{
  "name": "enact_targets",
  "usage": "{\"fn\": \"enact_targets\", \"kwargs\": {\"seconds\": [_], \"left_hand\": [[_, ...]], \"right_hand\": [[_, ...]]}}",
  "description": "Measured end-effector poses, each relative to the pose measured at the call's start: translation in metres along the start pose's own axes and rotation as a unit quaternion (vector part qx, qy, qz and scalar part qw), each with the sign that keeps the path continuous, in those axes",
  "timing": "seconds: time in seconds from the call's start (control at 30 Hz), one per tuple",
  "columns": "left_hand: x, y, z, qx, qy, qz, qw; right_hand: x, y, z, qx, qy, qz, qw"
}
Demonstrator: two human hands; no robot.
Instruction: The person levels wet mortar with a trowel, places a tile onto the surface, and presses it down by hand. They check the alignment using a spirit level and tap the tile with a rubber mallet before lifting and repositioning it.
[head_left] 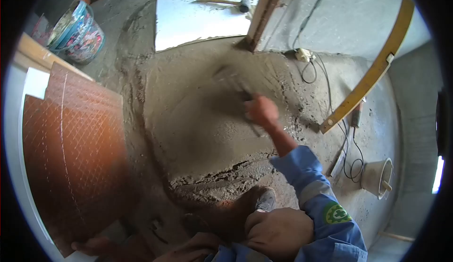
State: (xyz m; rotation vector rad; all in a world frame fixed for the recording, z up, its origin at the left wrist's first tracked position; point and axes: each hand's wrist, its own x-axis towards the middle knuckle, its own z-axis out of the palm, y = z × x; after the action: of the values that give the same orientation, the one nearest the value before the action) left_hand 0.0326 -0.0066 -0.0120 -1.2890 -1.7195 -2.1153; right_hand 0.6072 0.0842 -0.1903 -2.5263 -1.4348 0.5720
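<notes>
My right hand (263, 110) is closed around the handle of a trowel (230, 79), smeared by motion, over a bed of wet grey mortar (188, 134). Whether the blade touches the mortar cannot be made out. At the lower left, my left hand (96, 246) grips the near edge of a large tile (78, 153). The tile stands tilted on edge, its reddish-brown, diamond-patterned face towards the mortar bed. My left fingers are partly in shadow.
A white tile (188, 23) lies beyond the mortar, with a mallet (222, 1) on it. A mortar-stained bucket (82, 38) stands far left. At right are a yellow level (373, 75), a power tool (357, 114), cables and a pale bucket (376, 177).
</notes>
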Motion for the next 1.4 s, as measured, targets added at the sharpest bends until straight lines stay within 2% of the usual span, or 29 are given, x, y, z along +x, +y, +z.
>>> {"fn": "enact_targets", "kwargs": {"seconds": [0.03,0.07,0.1,0.13,0.17,0.23,0.3,0.37,0.43,0.57,0.63,0.77,0.87,0.97,1.1,1.17,1.2,1.23,1.3,1.33,1.4], "left_hand": [[0.000,0.000,0.003,0.026,0.007,0.018,0.999],[0.000,0.001,0.005,0.052,0.015,0.035,0.998],[0.003,-0.003,0.002,-0.010,0.029,-0.027,0.999],[0.007,-0.005,0.000,-0.074,0.045,-0.085,0.993],[0.008,0.000,0.006,-0.065,0.059,-0.078,0.993],[0.001,0.011,0.018,-0.095,0.038,-0.088,0.991],[0.006,-0.001,0.009,-0.075,0.067,-0.080,0.992],[0.007,-0.005,0.001,-0.056,0.081,-0.076,0.992],[0.009,-0.008,0.001,-0.095,0.085,-0.117,0.985],[0.010,-0.008,-0.004,-0.115,0.100,-0.147,0.977],[0.007,-0.007,-0.005,-0.103,0.111,-0.155,0.976],[0.006,-0.007,-0.006,-0.076,0.100,-0.117,0.985],[0.005,-0.008,-0.011,-0.082,0.120,-0.147,0.978],[0.008,-0.010,-0.011,-0.043,0.095,-0.135,0.985],[0.010,-0.009,0.001,-0.025,0.117,-0.129,0.984],[0.012,-0.010,0.004,-0.002,0.129,-0.116,0.985],[0.013,-0.009,0.008,-0.012,0.129,-0.119,0.984],[0.013,-0.007,0.010,-0.020,0.127,-0.122,0.984],[0.013,-0.005,0.009,-0.013,0.130,-0.128,0.983],[0.012,-0.004,0.009,-0.008,0.136,-0.134,0.982],[0.011,-0.001,0.012,-0.036,0.123,-0.134,0.983]], "right_hand": [[0.003,0.021,-0.010,0.012,0.008,0.026,1.000],[0.001,0.040,-0.016,0.035,0.060,0.078,0.994],[0.009,0.086,-0.002,0.023,0.150,0.043,0.988],[0.009,0.103,-0.020,-0.006,0.112,0.079,0.991],[0.015,0.145,-0.014,-0.030,0.137,0.069,0.988],[-0.006,0.135,-0.046,0.032,0.146,0.126,0.981],[0.006,0.141,-0.035,0.049,0.169,0.087,0.981],[-0.006,0.087,-0.048,0.141,0.063,-0.012,0.988],[0.003,0.017,-0.056,0.133,-0.032,-0.055,0.989],[0.074,-0.067,-0.020,0.075,-0.096,-0.143,0.982],[0.106,-0.108,-0.004,0.054,-0.081,-0.192,0.976],[0.148,-0.191,0.009,0.042,-0.120,-0.218,0.968],[0.176,-0.226,0.033,0.052,-0.142,-0.234,0.960],[0.187,-0.245,0.047,0.050,-0.176,-0.219,0.958],[0.178,-0.248,0.045,0.025,-0.241,-0.249,0.938],[0.167,-0.242,0.049,0.050,-0.288,-0.298,0.909],[0.158,-0.237,0.052,0.023,-0.319,-0.292,0.901],[0.148,-0.234,0.052,0.023,-0.318,-0.291,0.902],[0.130,-0.222,0.056,0.042,-0.298,-0.361,0.883],[0.120,-0.215,0.060,0.041,-0.294,-0.359,0.885],[0.100,-0.204,0.065,0.052,-0.348,-0.390,0.851]]}}
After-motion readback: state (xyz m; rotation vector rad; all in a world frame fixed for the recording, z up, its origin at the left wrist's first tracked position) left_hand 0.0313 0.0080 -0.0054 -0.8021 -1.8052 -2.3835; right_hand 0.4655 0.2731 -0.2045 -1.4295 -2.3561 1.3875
